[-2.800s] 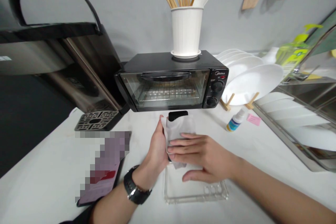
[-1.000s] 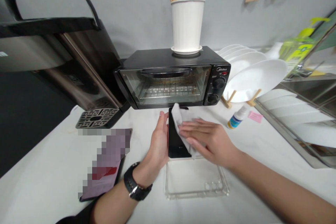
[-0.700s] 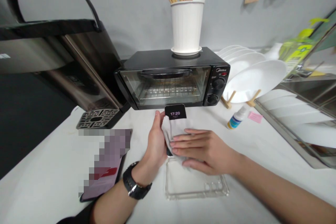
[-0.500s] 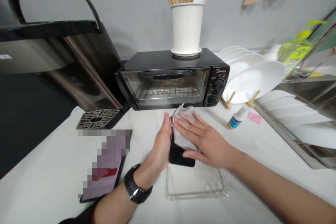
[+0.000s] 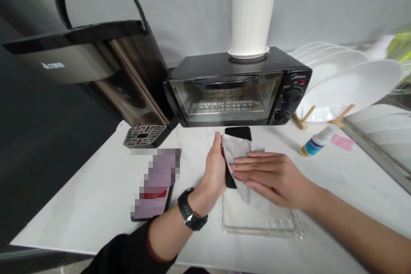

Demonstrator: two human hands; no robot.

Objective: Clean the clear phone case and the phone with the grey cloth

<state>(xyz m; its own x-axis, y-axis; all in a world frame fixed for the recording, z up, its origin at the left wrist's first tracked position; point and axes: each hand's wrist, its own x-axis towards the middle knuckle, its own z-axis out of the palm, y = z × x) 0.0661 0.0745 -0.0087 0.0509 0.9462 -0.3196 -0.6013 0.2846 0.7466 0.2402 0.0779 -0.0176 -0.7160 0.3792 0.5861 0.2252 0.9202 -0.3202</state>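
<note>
My left hand (image 5: 214, 167) grips the left edge of a black smartphone (image 5: 238, 132), its thumb up along the side. The phone is held over the counter, its far end and a strip of its lower left side showing. A light grey cloth (image 5: 236, 147) covers most of it. My right hand (image 5: 278, 180) presses the cloth onto the phone with fingers straight and close together, and a corner of cloth hangs below the hand. Under the hands, a clear phone case (image 5: 257, 230) lies flat on the counter. To its right stands a small spray bottle (image 5: 316, 141).
A device with a lit, blurred screen (image 5: 157, 180) lies left of my wrist. Behind are a black toaster oven (image 5: 237, 62) carrying a white cup (image 5: 253, 17) of chopsticks, and a water dispenser (image 5: 135, 51). White plates (image 5: 349, 85) and a pink note (image 5: 343, 142) are at right.
My right hand has slid the cloth down toward the phone's near end, baring its far end. Its fingers have drawn together. The view has shifted left. My left hand keeps its grip.
</note>
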